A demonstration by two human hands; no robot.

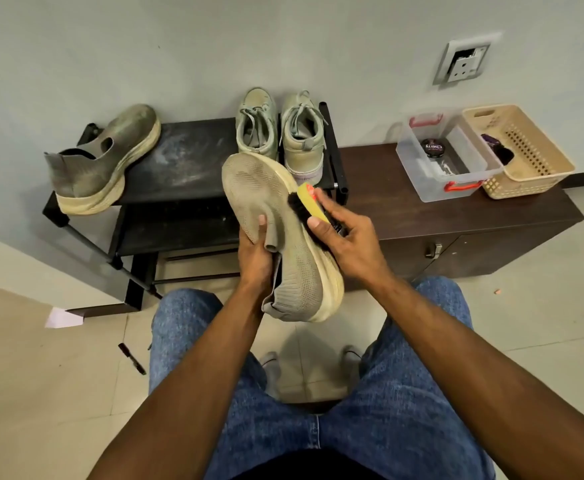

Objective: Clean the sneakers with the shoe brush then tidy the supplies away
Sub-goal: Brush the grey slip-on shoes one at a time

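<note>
A beige knit sneaker (269, 202) with a cream sole is held up in front of me, toe pointing away. My left hand (256, 252) grips it at the collar, thumb on the upper. My right hand (344, 233) holds a yellow shoe brush (309, 202) whose black bristles press against the sneaker's right side. Its dusty grey-green mate (105, 161) stands on the black shoe rack (179, 168) at the left. A pair of pale green lace-up sneakers (280, 128) stands at the back of the rack.
A dark brown low cabinet (422, 216) at the right carries a clear plastic box (446, 157) with a polish tin (432, 147) and a beige basket (522, 154). A wall socket (463, 62) is above. A marker (131, 358) and paper scrap (62, 317) lie on the tiled floor.
</note>
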